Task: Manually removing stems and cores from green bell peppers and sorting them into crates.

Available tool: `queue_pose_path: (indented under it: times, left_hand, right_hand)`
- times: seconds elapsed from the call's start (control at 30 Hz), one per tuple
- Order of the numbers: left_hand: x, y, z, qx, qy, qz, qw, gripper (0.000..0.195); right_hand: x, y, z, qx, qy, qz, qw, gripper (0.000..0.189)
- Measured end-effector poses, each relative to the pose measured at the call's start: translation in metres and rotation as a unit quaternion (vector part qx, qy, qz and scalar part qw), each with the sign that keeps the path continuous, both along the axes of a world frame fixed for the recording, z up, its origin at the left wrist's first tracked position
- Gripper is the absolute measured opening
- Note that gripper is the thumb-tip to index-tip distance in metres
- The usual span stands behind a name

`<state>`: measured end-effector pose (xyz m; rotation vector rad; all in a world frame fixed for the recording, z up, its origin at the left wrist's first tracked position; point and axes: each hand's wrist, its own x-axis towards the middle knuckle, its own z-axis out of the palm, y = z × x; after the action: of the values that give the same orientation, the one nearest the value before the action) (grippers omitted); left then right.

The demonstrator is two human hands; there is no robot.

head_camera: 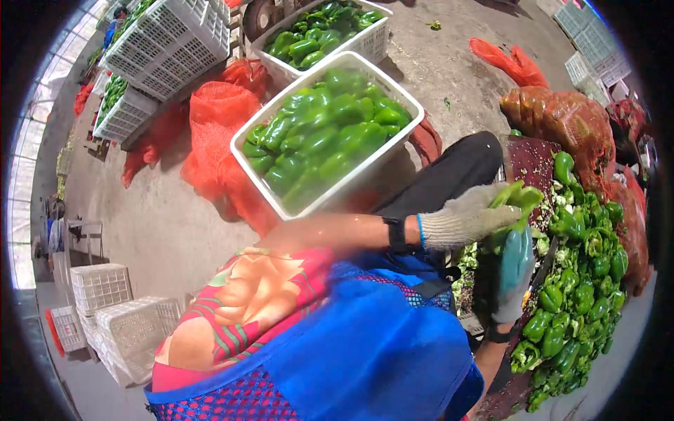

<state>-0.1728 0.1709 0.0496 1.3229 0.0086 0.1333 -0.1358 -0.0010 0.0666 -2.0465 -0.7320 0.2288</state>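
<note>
My left hand (468, 213), in a pale knit glove, grips a split green bell pepper (518, 200) over the near edge of a dark red work surface (529, 158). Just below it, my right hand (516, 268), in a knit glove with a teal coating, holds the underside of the same pepper; its fingertips are partly hidden. A knife (546, 263) with a dark blade lies beside my right hand, against a heap of green bell peppers (584, 294), some whole and some cut open. Pale cores and seeds are scattered over the surface.
A white plastic crate (410, 100) full of green peppers stands on the floor to my left, another crate (382, 39) beyond it. Red mesh sacks (221, 126) lie around them. Filled sacks (563, 126) border the heap. Stacked crates (163, 47) stand farther off.
</note>
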Motion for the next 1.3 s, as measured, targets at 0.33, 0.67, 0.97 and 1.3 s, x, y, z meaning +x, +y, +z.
queue_pose_path:
  times: [0.33, 0.67, 0.97, 1.3]
  left_hand:
    - [0.023, 0.217, -0.091, 0.453, 0.081, 0.316, 0.829, 0.048]
    - [0.03, 0.287, -0.167, 0.56, 0.219, 0.279, 0.749, 0.042]
    - [0.032, 0.324, -0.171, 0.434, 0.169, 0.333, 0.82, 0.032]
    - [0.137, 0.185, -0.037, 0.307, 0.105, 0.17, 0.931, 0.03]
  right_hand:
    - [0.012, -0.082, -0.005, 0.199, 0.175, -0.166, 0.95, 0.045]
    - [0.025, -0.19, -0.059, 0.197, 0.332, -0.364, 0.848, 0.046]
    - [0.04, -0.189, -0.076, 0.376, 0.379, -0.275, 0.8, 0.039]
    - [0.043, -0.121, -0.081, 0.193, 0.357, -0.298, 0.864, 0.027]
